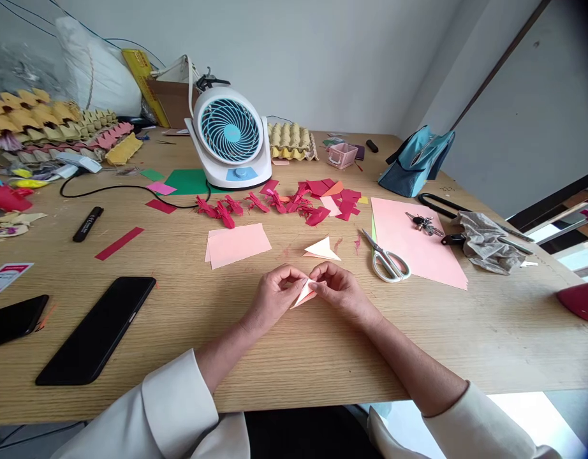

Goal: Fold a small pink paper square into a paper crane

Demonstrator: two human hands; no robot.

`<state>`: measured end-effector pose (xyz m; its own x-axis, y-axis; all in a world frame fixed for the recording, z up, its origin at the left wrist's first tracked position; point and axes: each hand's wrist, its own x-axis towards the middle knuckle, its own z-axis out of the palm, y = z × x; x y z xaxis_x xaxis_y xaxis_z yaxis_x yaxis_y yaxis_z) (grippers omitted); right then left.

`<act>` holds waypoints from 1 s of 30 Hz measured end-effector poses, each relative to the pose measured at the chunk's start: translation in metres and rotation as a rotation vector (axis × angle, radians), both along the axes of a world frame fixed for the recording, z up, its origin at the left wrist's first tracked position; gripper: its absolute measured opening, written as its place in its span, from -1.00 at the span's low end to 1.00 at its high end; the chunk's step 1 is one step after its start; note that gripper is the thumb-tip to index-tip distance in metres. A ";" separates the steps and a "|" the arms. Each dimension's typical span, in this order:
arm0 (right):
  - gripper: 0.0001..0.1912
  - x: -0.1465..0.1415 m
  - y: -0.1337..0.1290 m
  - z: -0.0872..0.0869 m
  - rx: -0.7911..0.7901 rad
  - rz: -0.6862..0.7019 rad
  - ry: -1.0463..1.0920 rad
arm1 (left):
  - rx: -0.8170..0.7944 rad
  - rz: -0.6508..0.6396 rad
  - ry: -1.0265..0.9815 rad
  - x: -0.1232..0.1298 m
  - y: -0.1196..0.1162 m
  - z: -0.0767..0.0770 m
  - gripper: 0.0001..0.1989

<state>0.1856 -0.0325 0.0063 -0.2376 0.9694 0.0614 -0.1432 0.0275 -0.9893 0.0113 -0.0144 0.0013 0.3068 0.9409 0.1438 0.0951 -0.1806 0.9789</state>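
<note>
My left hand and my right hand meet over the near middle of the table, both pinching one small folded pink paper. Its pointed lower end shows between my hands; the fingers cover its top. Just beyond them lies another folded pale paper with sharp points. Left of that are flat pink paper rectangles, overlapping. A pair of scissors with white handles rests to the right, its blades pointing away, near a large pink sheet.
Crumpled red paper pieces lie behind, before a white fan. Keys sit on the large sheet. At left are a black tablet, a phone, a marker and egg trays. A blue bag stands back right.
</note>
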 end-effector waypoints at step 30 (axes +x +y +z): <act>-0.69 0.005 0.002 -0.009 0.125 -0.103 -0.166 | 0.464 0.017 0.265 -0.006 -0.004 -0.002 -0.85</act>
